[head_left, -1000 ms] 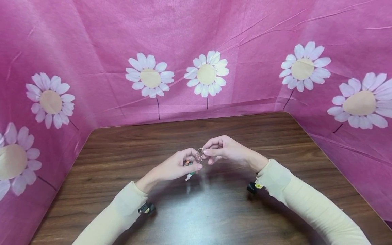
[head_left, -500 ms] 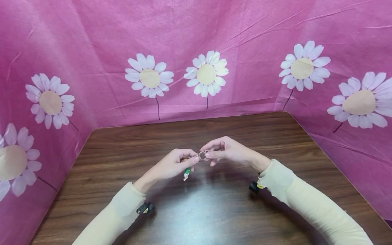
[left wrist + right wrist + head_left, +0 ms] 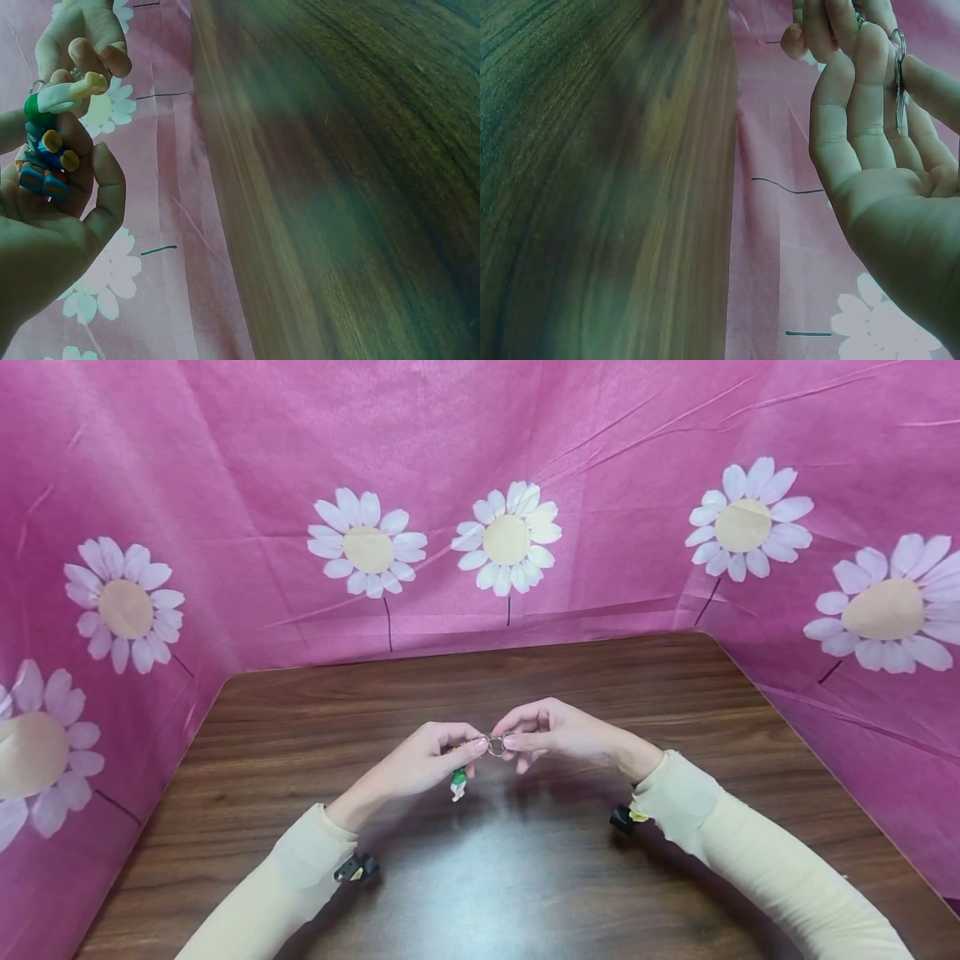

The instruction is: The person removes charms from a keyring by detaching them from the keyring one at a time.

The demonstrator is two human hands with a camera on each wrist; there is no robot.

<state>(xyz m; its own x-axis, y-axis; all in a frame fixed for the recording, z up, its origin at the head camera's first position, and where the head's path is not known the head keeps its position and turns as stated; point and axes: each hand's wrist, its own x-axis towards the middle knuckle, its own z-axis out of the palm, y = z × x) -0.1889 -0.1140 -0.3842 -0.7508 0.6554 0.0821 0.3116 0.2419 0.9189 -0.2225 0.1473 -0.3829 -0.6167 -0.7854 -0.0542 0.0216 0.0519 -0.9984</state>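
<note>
Metal ring (image 3: 495,753) lies below frame centre. Left hand (image 3: 431,762) pinches at its left edge, right hand (image 3: 558,732) at its right; both equally near. Figurine charm (image 3: 458,783) hangs near-vertical below left hand.

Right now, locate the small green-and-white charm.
In the head view, the small green-and-white charm hangs left of centre, just below the left hand.

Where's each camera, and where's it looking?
Head: on the head, facing forward and down at the table and pink cloth; sleeves, left hand and right hand show.
Left wrist: worn there, facing the left hand and figure keychain; right hand beyond.
Right wrist: worn there, facing the right hand and thin metal piece; left hand beyond.
Both wrist views share both hands, table and cloth.
</note>
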